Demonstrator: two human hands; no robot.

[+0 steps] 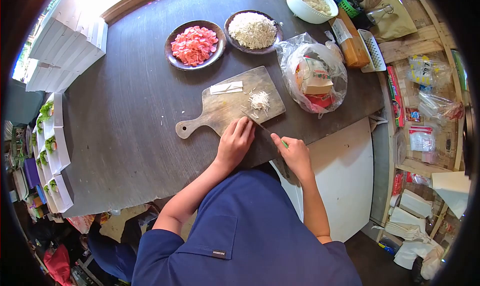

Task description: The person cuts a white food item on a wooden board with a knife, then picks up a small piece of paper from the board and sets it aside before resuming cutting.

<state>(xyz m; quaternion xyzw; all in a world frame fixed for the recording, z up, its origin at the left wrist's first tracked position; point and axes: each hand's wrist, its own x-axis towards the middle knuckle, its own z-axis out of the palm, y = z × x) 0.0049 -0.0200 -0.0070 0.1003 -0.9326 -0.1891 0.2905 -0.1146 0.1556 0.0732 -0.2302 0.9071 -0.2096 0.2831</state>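
On the dark table lies a wooden cutting board [215, 106] with a round-ended handle. My right hand [294, 157] is closed around the green handle of a knife [261, 125], whose blade points at the board's near edge. Beside the blade, my left hand [235, 142] presses its bent fingers together on the board; what is under the fingertips is hidden. Past the fingers sits a small heap of thin white shreds [259, 100], with a few loose ones around it. Flat white strips [226, 87] lie farther back on the same board.
Behind the board stand a bowl of pink slices [194, 46] and a bowl of white shreds [252, 30]. A clear plastic bag [290, 61] with packets rests to the right, below a white basin [296, 6]. White boxes [59, 148] holding greens line the left edge.
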